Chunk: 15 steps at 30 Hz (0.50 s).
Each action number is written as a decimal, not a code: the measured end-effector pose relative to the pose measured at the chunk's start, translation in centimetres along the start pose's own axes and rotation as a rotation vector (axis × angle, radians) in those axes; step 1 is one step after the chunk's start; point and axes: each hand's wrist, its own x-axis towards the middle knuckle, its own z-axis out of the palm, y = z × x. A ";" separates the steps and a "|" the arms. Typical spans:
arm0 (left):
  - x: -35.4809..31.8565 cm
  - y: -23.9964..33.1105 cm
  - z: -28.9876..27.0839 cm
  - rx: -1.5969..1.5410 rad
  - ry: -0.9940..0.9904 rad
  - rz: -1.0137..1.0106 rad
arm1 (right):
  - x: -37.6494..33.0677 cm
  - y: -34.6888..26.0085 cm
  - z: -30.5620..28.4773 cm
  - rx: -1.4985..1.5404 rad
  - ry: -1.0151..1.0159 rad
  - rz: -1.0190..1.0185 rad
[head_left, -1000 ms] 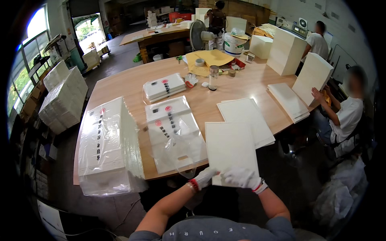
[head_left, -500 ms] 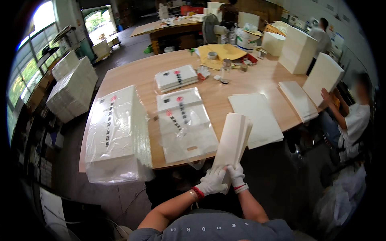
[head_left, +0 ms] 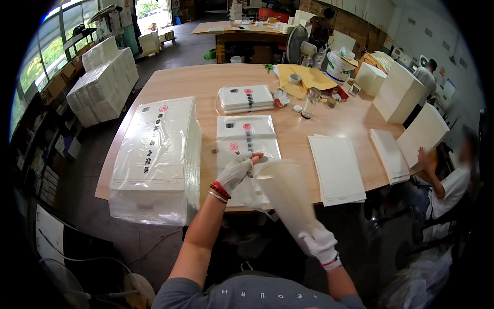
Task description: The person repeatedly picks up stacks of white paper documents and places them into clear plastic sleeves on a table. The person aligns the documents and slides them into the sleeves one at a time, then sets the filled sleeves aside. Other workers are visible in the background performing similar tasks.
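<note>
Right hand (head_left: 320,243) grip pinching sheet stack (head_left: 283,198) low end. Left hand (head_left: 237,170) spreads bag (head_left: 246,149) mouth above; feed square, avoid snagging.

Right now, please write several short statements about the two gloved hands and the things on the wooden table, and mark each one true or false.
1. The right hand holds a blurred white stack of sheets below the table edge. True.
2. The left hand is bare. False: it wears a white glove, with a red bracelet at the wrist.
3. The left hand reaches the clear plastic bag lying flat on the table. True.
4. The tall pile of plastic bags stands at the person's right. False: it stands at the left.
5. A loose white stack of sheets lies on the table to the right. True.
</note>
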 end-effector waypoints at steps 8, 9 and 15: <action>-4.2 -6.4 12.7 1.190 -0.103 0.236 | 4.8 4.4 9.3 0.014 -0.319 0.120; -3.2 -9.1 10.0 1.139 -0.009 0.311 | 6.4 2.8 8.6 0.029 -0.324 0.231; -4.5 -13.5 1.9 1.547 0.006 0.516 | 9.3 4.8 15.8 -0.015 0.028 0.422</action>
